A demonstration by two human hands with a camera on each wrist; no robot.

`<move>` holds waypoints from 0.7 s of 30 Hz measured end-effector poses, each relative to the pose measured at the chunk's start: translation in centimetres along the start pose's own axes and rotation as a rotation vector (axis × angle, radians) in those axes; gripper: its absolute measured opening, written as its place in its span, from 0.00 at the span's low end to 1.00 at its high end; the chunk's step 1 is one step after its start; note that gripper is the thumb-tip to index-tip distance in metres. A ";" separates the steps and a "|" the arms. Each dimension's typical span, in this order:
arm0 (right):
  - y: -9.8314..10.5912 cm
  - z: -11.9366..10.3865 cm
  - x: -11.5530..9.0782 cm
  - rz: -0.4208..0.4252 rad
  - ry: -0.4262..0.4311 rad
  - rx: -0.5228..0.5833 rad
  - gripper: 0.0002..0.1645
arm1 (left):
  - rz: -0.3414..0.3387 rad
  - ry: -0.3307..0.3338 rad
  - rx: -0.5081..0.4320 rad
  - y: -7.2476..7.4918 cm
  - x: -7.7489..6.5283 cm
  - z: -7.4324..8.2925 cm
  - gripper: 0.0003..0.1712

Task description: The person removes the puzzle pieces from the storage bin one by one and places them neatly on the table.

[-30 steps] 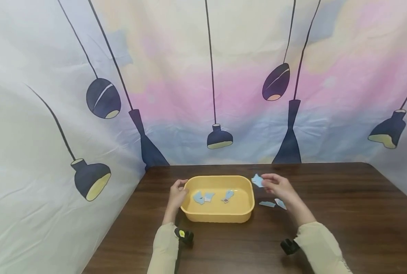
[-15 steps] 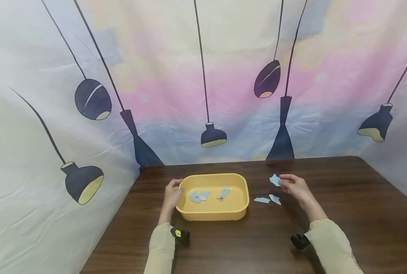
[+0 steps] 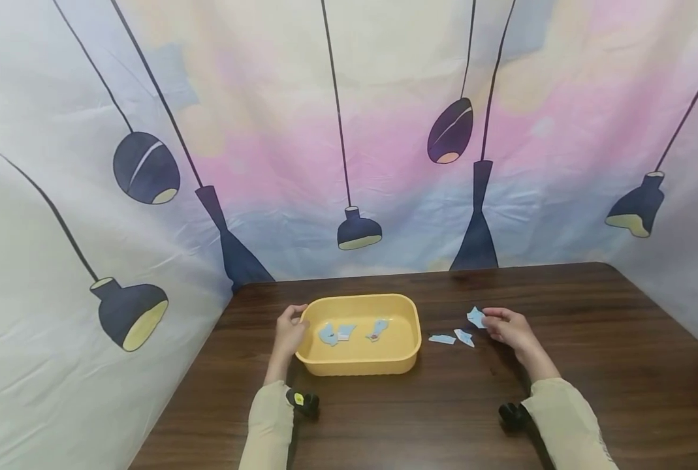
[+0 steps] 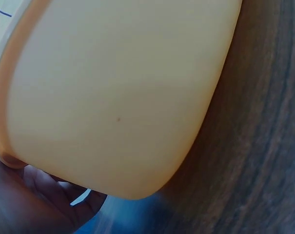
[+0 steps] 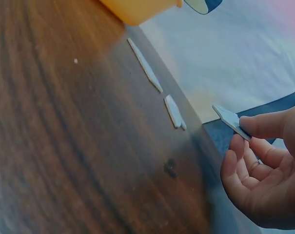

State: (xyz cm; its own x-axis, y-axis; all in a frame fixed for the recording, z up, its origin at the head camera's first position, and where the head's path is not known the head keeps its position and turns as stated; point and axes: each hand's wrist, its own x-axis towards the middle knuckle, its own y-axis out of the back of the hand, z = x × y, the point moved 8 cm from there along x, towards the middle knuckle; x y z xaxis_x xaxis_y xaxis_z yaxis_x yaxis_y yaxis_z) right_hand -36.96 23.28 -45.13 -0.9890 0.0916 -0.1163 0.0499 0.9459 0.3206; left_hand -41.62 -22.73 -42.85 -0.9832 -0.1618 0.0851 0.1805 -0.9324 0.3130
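Note:
At its left end, a yellow plastic tub (image 3: 357,367) is gripped by my left hand (image 3: 290,334), whose thumb lies at the rim; the left wrist view has the fingers curled under the tub's edge (image 4: 1,122). Several light-blue, irregular flat puzzle pieces (image 3: 347,331) lie inside the tub. To the right of it, my right hand (image 3: 513,331) pinches another flat blue puzzle piece (image 3: 475,318) between thumb and fingertips, held near the tabletop. Two more pieces, a long narrow one (image 3: 442,339) and a pointed one (image 3: 464,337), lie on the table between tub and hand.
The dark wooden table (image 3: 407,418) ends at a cloth backdrop (image 3: 301,228) printed with hanging lamps. A black wrist camera (image 3: 303,403) sits at the left sleeve, and another black wrist camera (image 3: 513,416) at the right one.
My right hand has moved right, away from the tub, with the puzzle piece, then come slightly lower. My left hand keeps its grip on the tub. The head view has shifted a little.

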 end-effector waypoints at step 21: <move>0.1 0.7 -0.4 0.098 -0.007 -0.130 0.22 | -0.037 -0.003 -0.013 0.0 0.0 0.1 0.25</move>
State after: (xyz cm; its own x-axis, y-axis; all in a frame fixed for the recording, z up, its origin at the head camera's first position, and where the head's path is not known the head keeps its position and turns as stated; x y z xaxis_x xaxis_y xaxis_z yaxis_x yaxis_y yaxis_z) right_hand -36.50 23.57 -45.69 -0.9793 0.1838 -0.0853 0.1268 0.8842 0.4495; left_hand -41.58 -22.70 -42.78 -0.9891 -0.1258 0.0761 0.1432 -0.9421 0.3033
